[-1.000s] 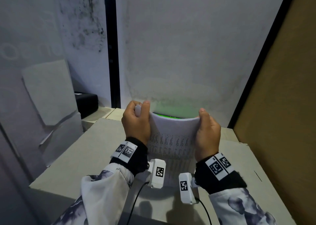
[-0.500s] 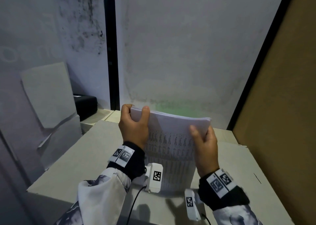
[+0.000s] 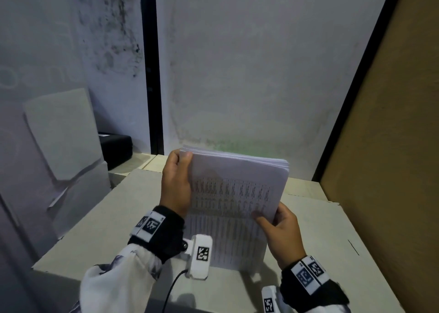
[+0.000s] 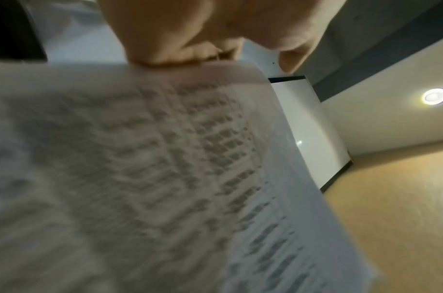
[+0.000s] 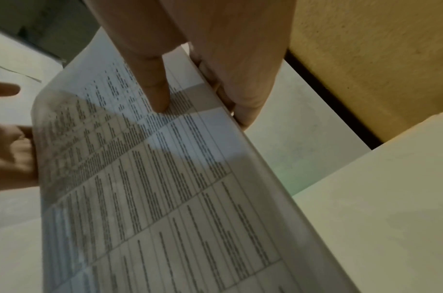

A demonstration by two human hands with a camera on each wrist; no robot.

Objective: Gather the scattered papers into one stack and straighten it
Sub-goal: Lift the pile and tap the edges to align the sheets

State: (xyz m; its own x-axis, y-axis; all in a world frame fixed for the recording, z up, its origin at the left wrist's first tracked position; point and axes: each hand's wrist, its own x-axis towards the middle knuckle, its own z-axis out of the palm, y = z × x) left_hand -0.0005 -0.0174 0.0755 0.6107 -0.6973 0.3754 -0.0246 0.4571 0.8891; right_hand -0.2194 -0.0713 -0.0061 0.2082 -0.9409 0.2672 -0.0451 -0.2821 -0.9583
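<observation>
A thick stack of printed papers (image 3: 234, 201) stands on its lower edge on the pale table (image 3: 90, 232), its top leaning away from me. My left hand (image 3: 177, 184) grips the stack's upper left corner, thumb on the front sheet. My right hand (image 3: 276, 227) pinches the right edge about halfway down, thumb on the front and fingers behind. The right wrist view shows the papers (image 5: 150, 178) with my thumb (image 5: 152, 79) pressed on the printed table. In the left wrist view the papers (image 4: 115, 178) are blurred and fill most of the frame.
A white wall stands close behind the table. A brown panel (image 3: 392, 146) rises along the table's right side. A black box (image 3: 116, 148) sits at the back left, beside a pale board (image 3: 61, 134) leaning on the left wall.
The stack has risen and its top is no longer bowed. My right hand slid from the top right corner down the right edge. My left hand kept the top left corner.
</observation>
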